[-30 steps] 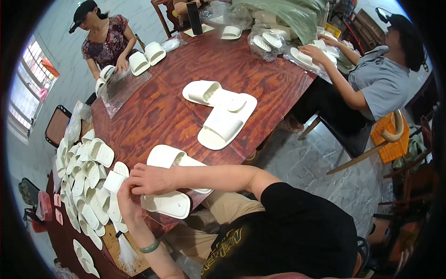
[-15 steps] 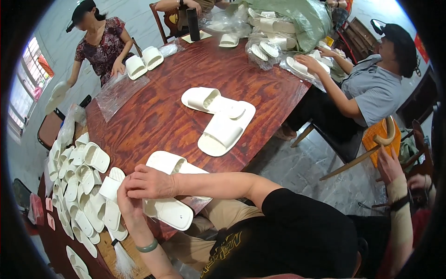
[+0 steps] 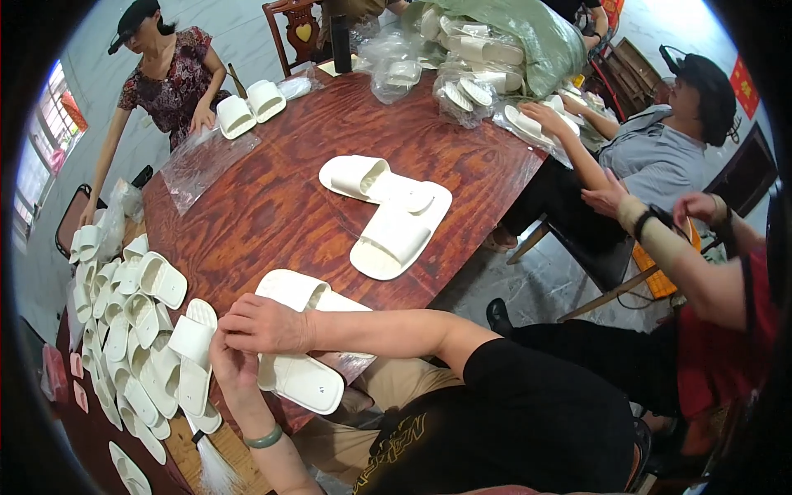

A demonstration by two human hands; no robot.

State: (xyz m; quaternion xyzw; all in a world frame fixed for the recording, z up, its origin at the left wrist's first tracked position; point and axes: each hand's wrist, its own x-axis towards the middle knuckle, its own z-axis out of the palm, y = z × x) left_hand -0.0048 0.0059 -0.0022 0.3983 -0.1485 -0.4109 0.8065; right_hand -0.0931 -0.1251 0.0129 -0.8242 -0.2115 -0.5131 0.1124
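Note:
My right hand [image 3: 264, 323] and my left hand [image 3: 234, 363] are together at the table's near left edge, the right partly over the left. Both have bent, closed fingers; anything between them is hidden. A green bangle [image 3: 264, 437] circles my left wrist. Below my hands and right forearm lie white slide slippers: one slipper [image 3: 289, 286] beyond the forearm, and another slipper [image 3: 307, 384] nearer me. Beside my left hand, an upright-leaning slipper [image 3: 193, 346] rests against a heap of white slippers [image 3: 136, 346]. I cannot tell whether the hand touches it.
Two overlapping slippers [image 3: 400, 223] lie mid-table [image 3: 272, 190]. Another pair [image 3: 252, 109] stands near a clear plastic sheet [image 3: 206, 169]. A green sack [image 3: 540, 49] and bagged slippers [image 3: 474, 91] are at the far right. Co-workers sit or stand around. A white-bristled brush [image 3: 214, 462] lies at lower left.
My hands have hardly moved. The co-worker at far left has lowered a slipper to the heap. At right, a person in red has leaned in, the cane no longer in hand.

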